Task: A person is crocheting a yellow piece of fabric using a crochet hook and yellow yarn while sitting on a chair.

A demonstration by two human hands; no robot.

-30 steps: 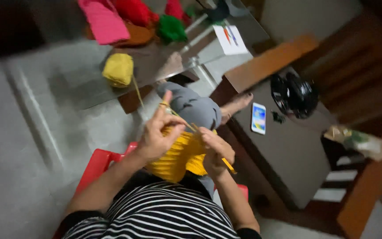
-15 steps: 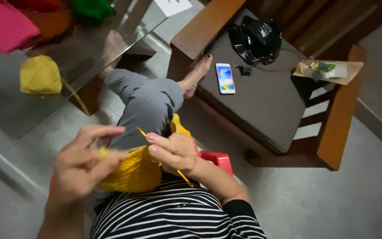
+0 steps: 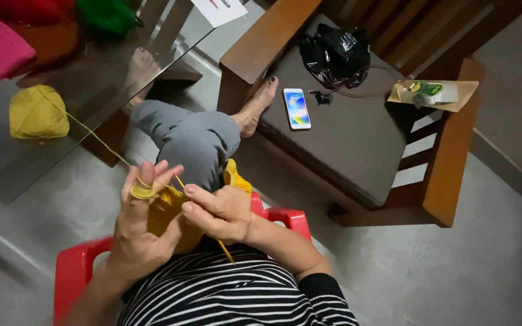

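Yellow knitting (image 3: 170, 214) stays gripped by right hand (image 3: 219, 212); left hand (image 3: 140, 223), yarn-wrapped, has closed in.

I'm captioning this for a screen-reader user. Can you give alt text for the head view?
Seen from above, a left hand with yellow yarn looped on a finger and a right hand holding a crochet hook work a yellow piece. A yarn ball lies on a glass table.

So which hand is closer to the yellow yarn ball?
Left. The left hand is below and right of the yarn ball, with the strand wound round a finger. The right hand is farther right, holding the hook.
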